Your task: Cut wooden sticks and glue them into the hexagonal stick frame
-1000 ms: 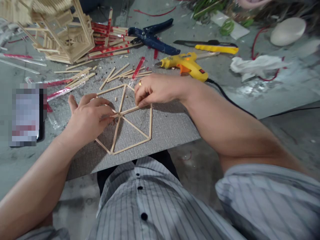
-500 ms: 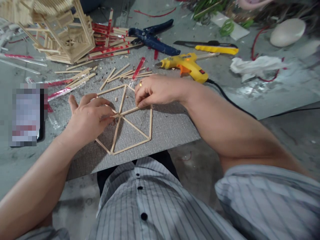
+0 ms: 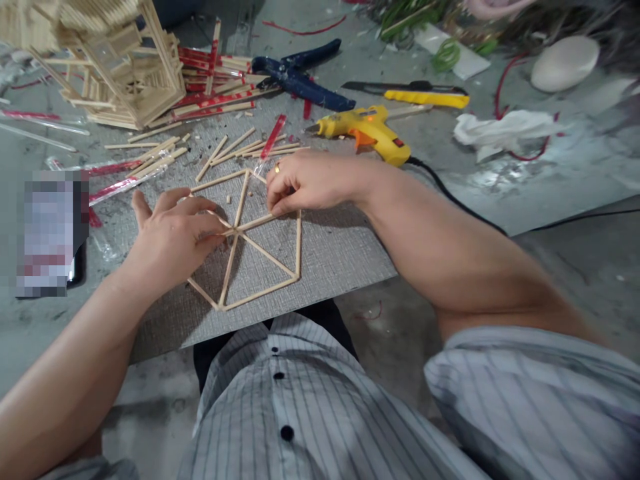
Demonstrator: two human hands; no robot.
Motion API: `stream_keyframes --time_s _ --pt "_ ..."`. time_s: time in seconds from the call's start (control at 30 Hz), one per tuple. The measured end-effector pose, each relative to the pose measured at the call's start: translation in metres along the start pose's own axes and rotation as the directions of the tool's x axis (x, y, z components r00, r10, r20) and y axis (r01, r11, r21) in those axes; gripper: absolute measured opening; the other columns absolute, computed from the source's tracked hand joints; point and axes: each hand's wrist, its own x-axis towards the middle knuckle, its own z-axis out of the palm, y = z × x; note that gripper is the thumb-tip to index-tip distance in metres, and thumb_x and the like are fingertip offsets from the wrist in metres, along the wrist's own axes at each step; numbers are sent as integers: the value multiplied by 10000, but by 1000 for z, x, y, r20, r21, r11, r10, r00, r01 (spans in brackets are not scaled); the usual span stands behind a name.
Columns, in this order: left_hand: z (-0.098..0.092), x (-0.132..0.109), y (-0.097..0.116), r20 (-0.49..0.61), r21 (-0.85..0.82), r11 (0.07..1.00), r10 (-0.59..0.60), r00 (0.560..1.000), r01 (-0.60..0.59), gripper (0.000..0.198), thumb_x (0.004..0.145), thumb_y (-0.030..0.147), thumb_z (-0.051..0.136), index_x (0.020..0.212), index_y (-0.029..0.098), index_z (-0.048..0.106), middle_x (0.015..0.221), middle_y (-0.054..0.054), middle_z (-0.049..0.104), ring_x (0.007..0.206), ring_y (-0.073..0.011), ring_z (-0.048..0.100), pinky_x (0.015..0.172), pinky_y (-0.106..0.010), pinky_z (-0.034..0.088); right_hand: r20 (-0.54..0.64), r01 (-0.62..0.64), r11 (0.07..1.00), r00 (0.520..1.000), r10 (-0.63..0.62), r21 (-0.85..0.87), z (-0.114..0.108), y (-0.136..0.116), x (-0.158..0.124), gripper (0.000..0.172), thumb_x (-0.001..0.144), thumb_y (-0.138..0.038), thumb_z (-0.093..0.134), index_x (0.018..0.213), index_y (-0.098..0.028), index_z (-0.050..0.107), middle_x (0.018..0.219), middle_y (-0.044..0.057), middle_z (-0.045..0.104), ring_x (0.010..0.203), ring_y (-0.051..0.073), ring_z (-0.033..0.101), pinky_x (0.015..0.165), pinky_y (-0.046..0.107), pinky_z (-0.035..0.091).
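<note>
Hexagonal stick frame (image 3: 246, 237), spoked like a wheel, lying flat on the table (image 3: 345, 260) near the edge closest to the person. Stick-built house model (image 3: 145, 100): upper left, beyond the frame. Left hand (image 3: 173, 227): covers part of the frame's left side, grip closed on a spoke just beside the hub. Right hand (image 3: 305, 183): grip clamped on another spoke toward its outer end. Yellow glue gun (image 3: 367, 130): beyond the right hand, nozzle pointing left. Gold ring (image 3: 278, 169): on a right-hand finger.
</note>
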Motion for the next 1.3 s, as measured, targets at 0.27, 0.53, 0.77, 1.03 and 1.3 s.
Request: stream_keyframes --time_s 0.27,0.53,0.77,1.03,1.3 --pt "0 1 1 0 27 1000 -8 1000 8 120 888 233 639 873 273 752 1203 -58 704 1315 -399 467 1032 -723 228 -2 -14 1000 1000 14 26 0 1 1 171 840 -302 648 913 -213 774 812 -15 695 761 125 547 736 294 348" --pt "0 0 -3 -6 40 999 16 1000 -15 138 908 278 609 886 287 745 1207 -61 702 1306 -381 472 1045 -693 246 -42 3 988 999 4 157 -4 8 -7 197 850 -292 625 944 -193 767 841 -4 707 758 110 568 708 267 376" --pt "0 0 -3 -30 26 999 48 998 -47 125 889 254 625 849 253 743 1182 -74 709 1282 -395 506 1033 -689 279 -101 -22 980 994 43 198 -9 15 -20 194 834 -283 639 947 -171 750 836 5 713 722 96 567 686 251 380" --pt "0 0 1 -27 30 999 25 999 -24 83 903 253 616 875 236 692 1217 -81 697 1306 -399 485 999 -760 242 -73 -45 991 996 55 124 -6 3 -14 181 808 -292 682 928 -179 755 874 15 701 775 124 578 723 277 391" --pt "3 -1 -2 -44 26 999 35 998 -34 95 879 254 609 823 260 685 1195 -44 706 1301 -370 491 1057 -714 222 -63 -43 999 997 42 -28 2 -10 -8 122 803 -235 662 858 -184 757 887 29 681 817 147 566 734 297 380"
